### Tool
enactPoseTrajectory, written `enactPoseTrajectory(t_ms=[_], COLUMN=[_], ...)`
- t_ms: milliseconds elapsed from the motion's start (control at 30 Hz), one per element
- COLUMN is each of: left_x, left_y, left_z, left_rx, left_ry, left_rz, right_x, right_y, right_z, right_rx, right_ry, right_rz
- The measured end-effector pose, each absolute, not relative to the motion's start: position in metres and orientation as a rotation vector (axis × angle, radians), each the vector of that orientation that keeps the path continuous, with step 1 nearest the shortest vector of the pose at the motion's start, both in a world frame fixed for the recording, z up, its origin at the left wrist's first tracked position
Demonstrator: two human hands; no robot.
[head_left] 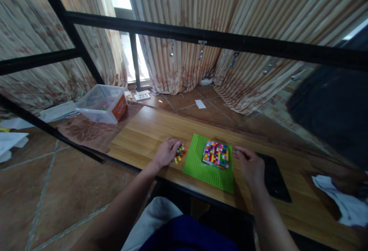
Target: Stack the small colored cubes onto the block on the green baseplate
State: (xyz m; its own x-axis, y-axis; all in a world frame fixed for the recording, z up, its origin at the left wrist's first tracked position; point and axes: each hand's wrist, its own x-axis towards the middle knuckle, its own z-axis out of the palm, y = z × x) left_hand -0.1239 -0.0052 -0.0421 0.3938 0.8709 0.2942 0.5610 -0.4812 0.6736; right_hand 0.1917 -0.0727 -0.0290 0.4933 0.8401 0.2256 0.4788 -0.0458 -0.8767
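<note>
A green studded baseplate lies on the wooden table. On it stands a square block of multicoloured small bricks, with red, yellow, pink, blue and orange studs on top. My left hand rests on the table left of the plate, its fingers lying over the edge of a pile of loose small bricks. Just off the plate's right edge is my right hand, closed in a pinch. A tiny dark green piece, probably a small brick, shows at its fingertips.
A black flat tablet-like object lies right of my right hand on the table. White cloth or paper is at the far right. On the floor stands a clear plastic box. A black metal frame crosses before the curtains.
</note>
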Motion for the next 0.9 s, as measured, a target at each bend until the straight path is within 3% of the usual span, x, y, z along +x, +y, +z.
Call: enactPoseTrajectory(t_ms=[367,900], left_x=[-0.125,-0.123], left_y=[-0.002,-0.004], left_z=[-0.044,-0.043], left_rx=[2.176,2.172], left_ry=[1.229,1.213], left_rz=[0.87,0.882], right_x=[0.18,0.204], right_y=[-0.06,-0.046], right_z=[-0.016,-0.02], right_rx=[-1.729,-1.677], right_ry=[-1.502,-1.692], right_rz=[0.258,0.403])
